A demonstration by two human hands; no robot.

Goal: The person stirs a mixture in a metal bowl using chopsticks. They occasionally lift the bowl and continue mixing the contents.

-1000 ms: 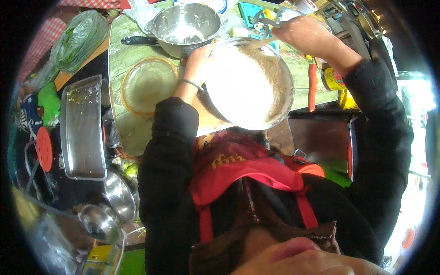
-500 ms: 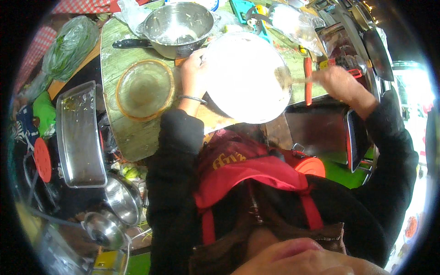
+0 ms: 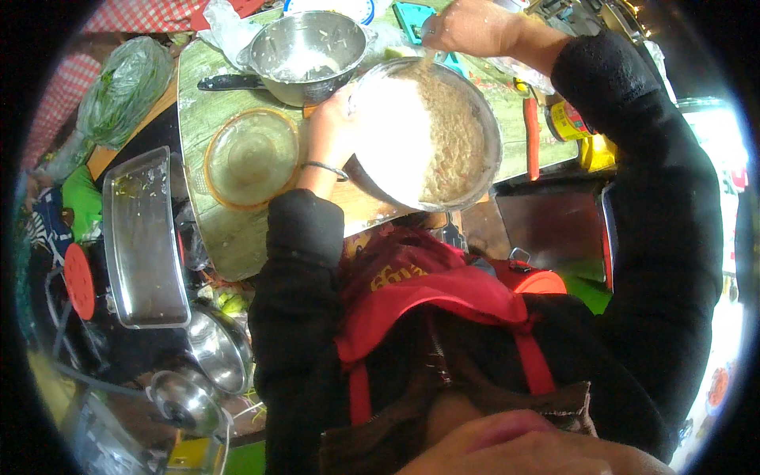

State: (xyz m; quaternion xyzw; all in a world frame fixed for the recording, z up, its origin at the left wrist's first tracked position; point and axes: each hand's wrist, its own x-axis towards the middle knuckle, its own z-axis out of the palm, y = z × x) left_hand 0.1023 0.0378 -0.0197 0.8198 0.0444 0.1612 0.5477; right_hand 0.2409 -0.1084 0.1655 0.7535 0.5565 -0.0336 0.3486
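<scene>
A large round bowl (image 3: 483,186) tilts toward me at the table's front edge. Inside it is a brownish, lumpy wet mixture (image 3: 455,134), its left half washed out by glare. My left hand (image 3: 332,127) is closed on the bowl's left rim. Over the far rim, my right hand (image 3: 467,30) grips a light-coloured stirring utensil (image 3: 428,60) that dips into the mixture; its lower end is hidden or blurred. Just beyond my left hand stands a metal pot (image 3: 313,47) with a black handle, holding pale residue.
A glass dish (image 3: 253,158) lies left of the bowl on the green wood-patterned table (image 3: 226,245). To the right are a red-handled tool (image 3: 532,138) and a yellow-labelled jar (image 3: 566,120). A clear rectangular tray (image 3: 146,245) and metal bowls (image 3: 218,352) sit lower left.
My right hand has swept from the bowl's right side up and left to its far rim, carrying the utensil. More of the mixture shows out of the glare. The left hand stays on the rim.
</scene>
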